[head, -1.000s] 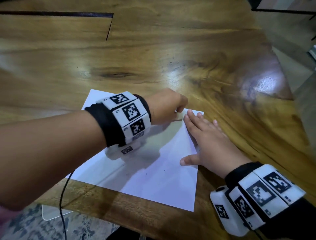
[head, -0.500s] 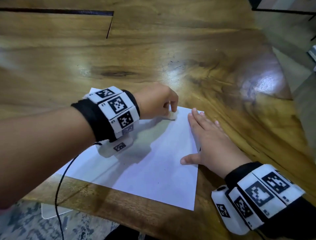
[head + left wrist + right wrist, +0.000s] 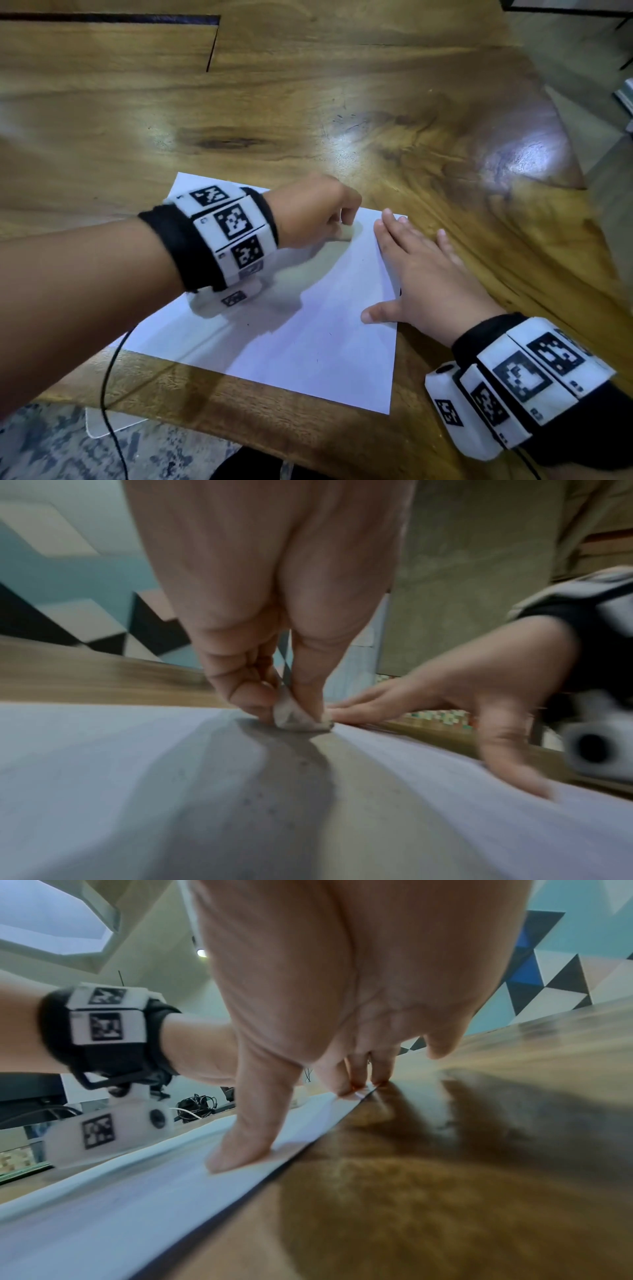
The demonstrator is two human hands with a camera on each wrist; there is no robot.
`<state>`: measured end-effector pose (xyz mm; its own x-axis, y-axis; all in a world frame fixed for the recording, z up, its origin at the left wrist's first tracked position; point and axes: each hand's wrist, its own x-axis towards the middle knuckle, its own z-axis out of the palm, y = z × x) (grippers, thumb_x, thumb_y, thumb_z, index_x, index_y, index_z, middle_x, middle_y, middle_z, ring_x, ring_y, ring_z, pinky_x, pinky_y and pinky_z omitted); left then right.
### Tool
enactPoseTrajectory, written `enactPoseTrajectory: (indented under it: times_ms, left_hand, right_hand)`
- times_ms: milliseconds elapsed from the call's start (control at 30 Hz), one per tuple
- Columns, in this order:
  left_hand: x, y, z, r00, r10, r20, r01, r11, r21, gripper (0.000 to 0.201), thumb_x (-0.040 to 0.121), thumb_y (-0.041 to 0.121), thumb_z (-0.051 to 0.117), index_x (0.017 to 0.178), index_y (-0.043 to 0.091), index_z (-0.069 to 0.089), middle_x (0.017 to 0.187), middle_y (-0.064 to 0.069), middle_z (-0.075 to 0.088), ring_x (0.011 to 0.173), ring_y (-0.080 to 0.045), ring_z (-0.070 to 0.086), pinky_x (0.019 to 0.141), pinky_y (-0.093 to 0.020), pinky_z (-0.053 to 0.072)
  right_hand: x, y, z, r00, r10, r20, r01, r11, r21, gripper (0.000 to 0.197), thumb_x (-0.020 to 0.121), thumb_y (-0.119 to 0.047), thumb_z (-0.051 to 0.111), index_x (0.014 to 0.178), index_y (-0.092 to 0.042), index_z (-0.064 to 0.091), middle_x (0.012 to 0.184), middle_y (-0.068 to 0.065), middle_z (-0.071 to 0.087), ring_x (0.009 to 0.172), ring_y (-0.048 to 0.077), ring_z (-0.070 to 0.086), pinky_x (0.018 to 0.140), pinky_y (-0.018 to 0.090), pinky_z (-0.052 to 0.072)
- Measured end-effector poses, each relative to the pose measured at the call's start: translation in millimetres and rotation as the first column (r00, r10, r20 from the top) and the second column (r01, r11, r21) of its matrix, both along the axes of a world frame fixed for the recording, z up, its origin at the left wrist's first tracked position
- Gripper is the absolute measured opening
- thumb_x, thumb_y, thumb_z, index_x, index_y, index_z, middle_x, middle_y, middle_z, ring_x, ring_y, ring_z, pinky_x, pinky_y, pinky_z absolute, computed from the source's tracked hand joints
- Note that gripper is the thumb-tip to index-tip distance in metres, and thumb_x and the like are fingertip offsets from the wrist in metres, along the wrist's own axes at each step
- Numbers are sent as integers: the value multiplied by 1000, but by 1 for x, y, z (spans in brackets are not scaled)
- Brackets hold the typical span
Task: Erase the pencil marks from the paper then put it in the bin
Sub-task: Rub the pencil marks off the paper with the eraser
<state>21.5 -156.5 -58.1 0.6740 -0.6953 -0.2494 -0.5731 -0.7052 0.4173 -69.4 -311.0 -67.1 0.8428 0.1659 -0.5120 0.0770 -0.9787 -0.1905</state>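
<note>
Wooden and glossy, the surface [image 3: 308, 102] carries a single white sheet of paper [image 3: 308, 342] near its front edge, and the sheet lies where it lay a second ago, flat and unshifted. What has changed is on top of it. The left hand [image 3: 315, 212] has drawn back from the far right part of the page toward the far edge's middle and now sits a little nearer again, a back-and-forth that reads as rubbing strokes. Its thumb and fingers [image 3: 253, 696] are clamped on a small grey-white eraser [image 3: 298, 715], whose lower face presses on the paper beside the right hand's fingertips. The right hand [image 3: 421, 274] has not moved: it lies spread, fingers straight, palm down on the sheet's right margin with the thumb on the page, pinning it.

Tiny dark specks [image 3: 329, 333] dot the sheet; whether they are eraser crumbs or leftover marks cannot be told, and no clear pencil line shows near the eraser. My judgement is that erasing is under way along the far edge and may be close to done. No bin is in view, so the disposal step remains untouched.
</note>
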Motion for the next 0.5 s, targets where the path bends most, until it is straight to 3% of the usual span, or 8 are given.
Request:
enactPoseTrajectory:
  times_ms: [67, 133, 200, 300, 433, 500]
  left_hand:
    - [-1, 0, 1, 999, 27, 20, -27, 1000, -5, 8, 79, 14, 61, 84, 8, 59, 82, -7, 58, 75, -23, 49, 65, -28, 38]
    - [-18, 9, -2, 998, -46, -33, 47, 999, 24, 5, 78, 14, 60, 79, 10, 59, 78, -7, 59, 73, -25, 50, 62, -29, 35]
    - [-37, 20, -2, 984, -129, -120, 137, 989, 53, 7, 79, 19, 61, 79, 12, 60, 81, -9, 63, 76, -25, 54, 68, -32, 40]
    - [-34, 22, -1, 985, -71, -155, 78, 996, 41, 14, 81, 27, 62, 83, 13, 62, 83, -5, 64, 79, -22, 56, 71, -31, 43]
    - [-18, 15, -3, 995, 48, -92, -47, 999, 14, 7, 80, 16, 63, 87, 13, 62, 77, 1, 57, 73, -17, 50, 54, -10, 32]
    - [-18, 16, -5, 994, 76, -82, -76, 997, 3, 8, 81, 14, 62, 89, 13, 62, 79, 2, 55, 71, -16, 47, 52, -7, 28]
  right_hand:
    - [0, 0, 0, 1000, -1, 2, 1, 1000, -5, 118, 71, -64, 63, 148, -23, -17, 153, -12, -29, 142, 5, -21, 115, 39, -14]
    - [0, 0, 1, 1000, 6, 3, -6, 1000, -4, 118, 71, -63, 63, 148, -23, -16, 153, -13, -28, 142, 5, -20, 114, 39, -14]
    - [-2, 1, 2, 1000, 26, 1, -26, 1000, 8, 116, 72, -61, 64, 149, -25, -15, 153, -14, -28, 142, 5, -21, 114, 40, -15]
    - [-3, 5, 3, 999, 40, -12, -40, 999, 8, 116, 72, -61, 64, 148, -24, -16, 152, -15, -29, 141, 5, -21, 115, 41, -14]
    - [-3, 6, 4, 998, 55, -8, -55, 998, -25, 117, 72, -63, 62, 148, -22, -17, 153, -12, -29, 142, 6, -21, 114, 41, -15]
    - [-3, 5, 4, 998, 66, -11, -66, 997, -34, 118, 71, -65, 61, 148, -22, -18, 152, -11, -30, 142, 7, -22, 114, 41, -16]
